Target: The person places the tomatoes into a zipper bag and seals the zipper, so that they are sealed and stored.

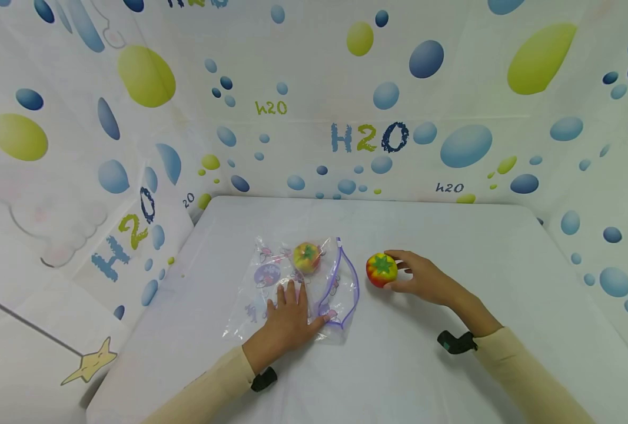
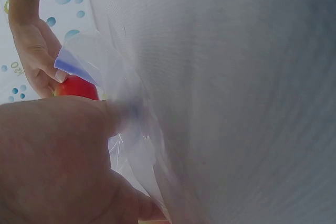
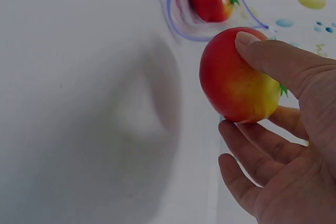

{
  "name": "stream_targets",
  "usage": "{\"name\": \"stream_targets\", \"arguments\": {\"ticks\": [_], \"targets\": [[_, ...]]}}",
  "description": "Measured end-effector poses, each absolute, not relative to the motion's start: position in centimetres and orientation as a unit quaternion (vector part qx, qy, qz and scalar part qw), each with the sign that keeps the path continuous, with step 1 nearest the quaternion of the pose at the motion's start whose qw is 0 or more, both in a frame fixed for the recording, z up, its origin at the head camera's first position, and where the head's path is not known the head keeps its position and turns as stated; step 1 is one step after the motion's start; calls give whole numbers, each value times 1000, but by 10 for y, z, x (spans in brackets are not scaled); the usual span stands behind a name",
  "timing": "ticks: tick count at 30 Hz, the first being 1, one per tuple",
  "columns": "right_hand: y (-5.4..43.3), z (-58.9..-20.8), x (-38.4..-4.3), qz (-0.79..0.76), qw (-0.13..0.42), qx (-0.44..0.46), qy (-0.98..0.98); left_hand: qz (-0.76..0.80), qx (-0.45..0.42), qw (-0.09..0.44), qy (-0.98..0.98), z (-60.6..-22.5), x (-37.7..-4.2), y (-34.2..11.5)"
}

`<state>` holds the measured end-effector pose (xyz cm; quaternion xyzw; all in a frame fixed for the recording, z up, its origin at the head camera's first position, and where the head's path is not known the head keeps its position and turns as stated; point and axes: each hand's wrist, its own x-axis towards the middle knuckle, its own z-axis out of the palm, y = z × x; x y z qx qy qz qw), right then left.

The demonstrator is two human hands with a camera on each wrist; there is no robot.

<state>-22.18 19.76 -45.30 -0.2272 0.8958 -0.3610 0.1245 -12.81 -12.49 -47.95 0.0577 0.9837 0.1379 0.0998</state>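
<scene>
A strip of white tabletop (image 1: 197, 282) lies between its slanting left edge and a transparent zip bag (image 1: 242, 321). The left hand (image 1: 288, 324) rests on the bag near its lower edge, fingers straight and spread, its grip released. Just beyond those fingertips, a tomato-like fruit (image 1: 306, 258) lies inside the bag. The bag's purple zip (image 1: 358, 288) bows into a spread loop on the right side. A narrow gap parts it from a second tomato-like fruit (image 1: 382, 270), red and yellow with a green calyx; whether this touches the tabletop, I cannot tell. The right hand (image 1: 425, 280) grasps it between thumb and fingers. A broad stretch of tabletop continues to the right edge.
</scene>
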Motion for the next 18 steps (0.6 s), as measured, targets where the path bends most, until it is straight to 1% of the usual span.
{"name": "stream_targets", "arguments": {"ticks": [18], "targets": [[160,-464,-214,-368,146,-252,883,134,56,102,984,-478,-128,-127]]}}
